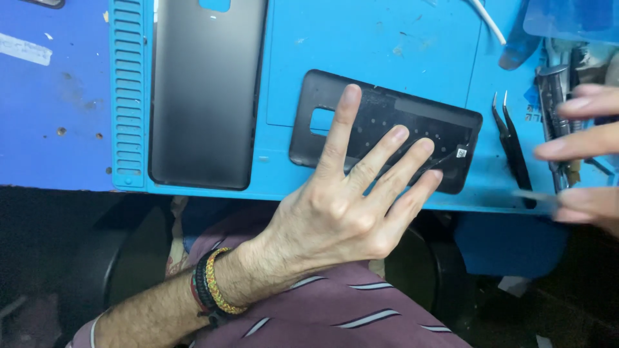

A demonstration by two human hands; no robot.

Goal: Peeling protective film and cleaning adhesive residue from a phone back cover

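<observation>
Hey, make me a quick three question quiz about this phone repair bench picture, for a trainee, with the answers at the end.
1. True or false: the left hand lies flat with spread fingers on the black back cover that shows its inner side.
2. Which lies left of that cover on the blue repair mat? A) grey phone back panel B) tweezers C) white cable
3. What pointed tool lies on the mat between the cover and the right hand?

Key
1. True
2. A, the grey phone back panel
3. Black tweezers
</observation>
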